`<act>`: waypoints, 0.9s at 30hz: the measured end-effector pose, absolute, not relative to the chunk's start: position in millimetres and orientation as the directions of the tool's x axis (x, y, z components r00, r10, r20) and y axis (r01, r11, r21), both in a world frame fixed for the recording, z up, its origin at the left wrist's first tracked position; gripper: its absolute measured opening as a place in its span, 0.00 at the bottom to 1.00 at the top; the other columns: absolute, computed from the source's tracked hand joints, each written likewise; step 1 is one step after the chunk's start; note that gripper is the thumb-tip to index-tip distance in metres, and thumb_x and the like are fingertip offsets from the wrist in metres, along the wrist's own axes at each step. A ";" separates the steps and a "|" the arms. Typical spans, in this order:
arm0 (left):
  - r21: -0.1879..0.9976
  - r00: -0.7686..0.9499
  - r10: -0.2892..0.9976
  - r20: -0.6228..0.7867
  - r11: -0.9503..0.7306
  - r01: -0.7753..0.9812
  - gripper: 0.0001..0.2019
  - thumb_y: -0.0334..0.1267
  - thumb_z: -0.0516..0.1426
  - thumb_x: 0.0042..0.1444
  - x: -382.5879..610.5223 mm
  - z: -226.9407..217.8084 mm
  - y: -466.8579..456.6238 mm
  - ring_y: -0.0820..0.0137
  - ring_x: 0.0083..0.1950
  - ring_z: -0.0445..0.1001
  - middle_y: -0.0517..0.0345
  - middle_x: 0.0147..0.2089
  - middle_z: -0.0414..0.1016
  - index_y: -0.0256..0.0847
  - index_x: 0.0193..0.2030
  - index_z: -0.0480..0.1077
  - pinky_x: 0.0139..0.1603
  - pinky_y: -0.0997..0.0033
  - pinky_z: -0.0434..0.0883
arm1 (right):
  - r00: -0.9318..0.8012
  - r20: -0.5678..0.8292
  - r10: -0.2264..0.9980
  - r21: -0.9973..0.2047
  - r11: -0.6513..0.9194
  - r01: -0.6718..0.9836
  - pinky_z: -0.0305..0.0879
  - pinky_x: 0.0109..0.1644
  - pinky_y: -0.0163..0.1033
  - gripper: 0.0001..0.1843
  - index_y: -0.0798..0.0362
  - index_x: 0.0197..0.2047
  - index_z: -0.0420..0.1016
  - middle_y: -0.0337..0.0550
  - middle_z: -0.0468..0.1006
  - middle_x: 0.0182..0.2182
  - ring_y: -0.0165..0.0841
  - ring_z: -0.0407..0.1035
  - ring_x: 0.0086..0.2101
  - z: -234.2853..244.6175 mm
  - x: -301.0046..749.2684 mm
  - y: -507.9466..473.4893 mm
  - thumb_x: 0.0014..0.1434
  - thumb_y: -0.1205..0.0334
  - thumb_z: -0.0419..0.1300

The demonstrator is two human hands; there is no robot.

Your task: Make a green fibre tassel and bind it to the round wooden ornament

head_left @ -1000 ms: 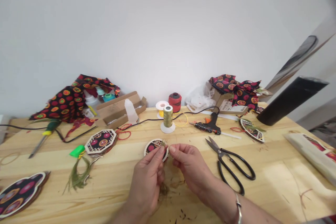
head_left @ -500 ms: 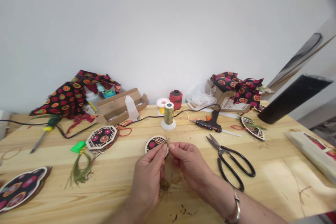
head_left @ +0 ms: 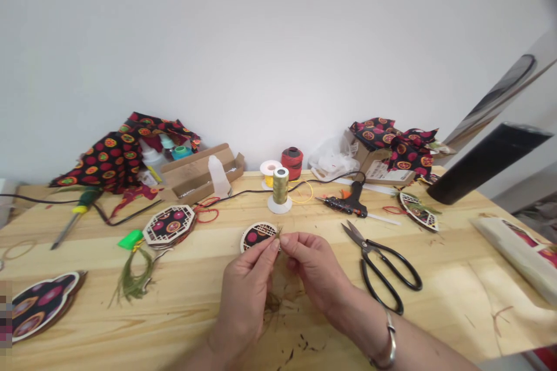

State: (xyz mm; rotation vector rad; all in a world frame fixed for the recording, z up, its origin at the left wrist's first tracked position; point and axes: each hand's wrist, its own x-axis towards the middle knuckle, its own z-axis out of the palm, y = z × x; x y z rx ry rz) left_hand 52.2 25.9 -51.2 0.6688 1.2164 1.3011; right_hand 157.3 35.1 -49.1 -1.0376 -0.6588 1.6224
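Between the fingertips of my two hands is a small bundle of olive-green threads (head_left: 279,232), its cut ends sticking up. My left hand (head_left: 248,278) pinches it from the left, and my right hand (head_left: 311,258) closes on it from the right, fingertips touching or nearly so. The rest of the bundle is mostly hidden behind my fingers; some dark green strands (head_left: 273,301) show below. Just behind my hands lies a round fabric ornament (head_left: 256,236) with a pale lattice frame. To the right of my right hand rest black-handled scissors (head_left: 368,246), blades apart.
Behind stand an olive thread spool (head_left: 281,186), a red spool (head_left: 292,163) and a black glue gun (head_left: 348,204). At left lie an octagonal ornament (head_left: 169,226), a green tassel (head_left: 134,278) and a screwdriver (head_left: 73,220). A black tube (head_left: 487,163) stands tilted at right.
My hands stay in nearly the same place, still pinching the threads. The view has shifted very slightly.
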 end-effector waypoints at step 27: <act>0.825 -0.070 0.921 -0.382 0.306 -0.474 0.12 0.41 0.66 0.40 49.3 -47.3 25.9 0.83 0.17 0.48 0.71 0.15 0.53 0.34 0.29 0.76 0.15 0.84 0.48 | 0.105 -0.235 0.966 -0.964 -0.217 -0.154 0.55 0.27 0.33 0.12 0.56 0.23 0.71 0.36 0.70 0.19 0.26 0.58 0.23 -43.8 156.2 35.3 0.42 0.57 0.68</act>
